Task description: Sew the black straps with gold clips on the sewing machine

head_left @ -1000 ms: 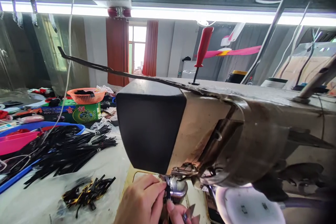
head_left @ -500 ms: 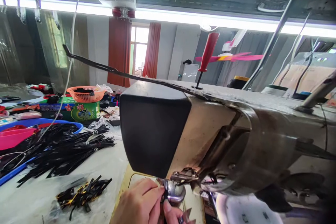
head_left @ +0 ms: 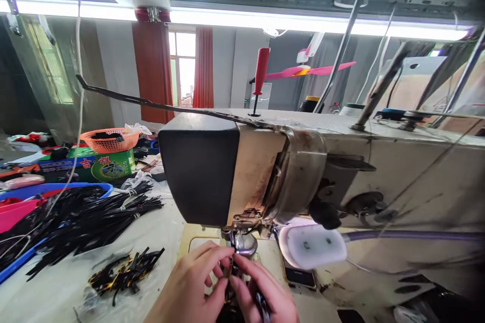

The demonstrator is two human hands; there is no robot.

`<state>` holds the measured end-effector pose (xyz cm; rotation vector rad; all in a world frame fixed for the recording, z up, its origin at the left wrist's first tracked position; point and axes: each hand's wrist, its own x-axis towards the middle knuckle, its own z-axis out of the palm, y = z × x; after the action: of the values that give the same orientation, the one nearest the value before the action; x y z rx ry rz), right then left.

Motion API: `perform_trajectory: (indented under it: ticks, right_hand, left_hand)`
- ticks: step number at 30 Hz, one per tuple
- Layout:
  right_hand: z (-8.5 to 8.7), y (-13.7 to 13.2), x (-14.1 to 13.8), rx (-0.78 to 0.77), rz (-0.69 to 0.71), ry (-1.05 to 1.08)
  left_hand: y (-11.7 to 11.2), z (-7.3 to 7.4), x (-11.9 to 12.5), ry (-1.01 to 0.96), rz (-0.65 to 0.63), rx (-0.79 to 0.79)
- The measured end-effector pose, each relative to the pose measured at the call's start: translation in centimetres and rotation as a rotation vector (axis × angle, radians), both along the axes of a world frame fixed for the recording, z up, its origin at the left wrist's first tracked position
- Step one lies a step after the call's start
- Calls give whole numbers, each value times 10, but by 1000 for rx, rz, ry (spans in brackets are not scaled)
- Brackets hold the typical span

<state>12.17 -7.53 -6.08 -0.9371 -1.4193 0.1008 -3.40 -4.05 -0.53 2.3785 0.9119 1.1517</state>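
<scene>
far left: a blue tray (head_left: 102, 189) and a pink bin (head_left: 15, 212) are sitting at the counter's edge, with black strips spilling over them.
strip bundles: long black strips (head_left: 94, 212), tied in bunches with white bands, are lying fanned out on the counter (head_left: 159, 232).
small pile: a loose heap of short black and gold pieces (head_left: 127, 273) is lying nearer the person, just left of the left hand.
behind: an orange basket (head_left: 109, 140) is resting on a green box (head_left: 109, 164).
left hand: the left hand (head_left: 193, 285) is reaching up under the needle area, fingers curled and pressed toward the right hand, pinching a small black piece (head_left: 230, 273) that is mostly hidden between the fingertips.
presser foot: the shiny metal presser foot (head_left: 242, 243) is hanging just above the fingertips of both hands.
right hand: the right hand (head_left: 261, 290) is meeting the left, thumb and forefinger closing on the same black piece; a small metal tool is lying in it, though i cannot tell what it is.
machine: the sewing machine (head_left: 341, 181), cream with a black end cover, is looming over both hands.
lamp: a white lamp (head_left: 312, 246) is glowing just right of the presser foot.
on top: a red-handled screwdriver (head_left: 260, 75) is standing upright on the machine.
</scene>
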Motion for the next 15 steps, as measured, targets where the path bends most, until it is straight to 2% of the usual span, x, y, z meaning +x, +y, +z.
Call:
perform_trajectory:
  ticks: [2, 6, 10, 13, 15]
  right_hand:
    - [9, 1, 7, -42, 44, -49]
    - [17, -1, 10, -147, 52, 25]
    - [18, -5, 5, -115, 80, 0]
    - [17, -8, 6, -108, 57, 50]
    - [18, -7, 10, -101, 73, -16]
  left_hand:
    - [2, 1, 3, -20, 1, 3]
    - [4, -1, 11, -69, 7, -32]
    - [3, -3, 17, -157, 16, -110]
    - [2, -4, 18, -228, -38, -212]
    - [2, -5, 19, -255, -53, -268]
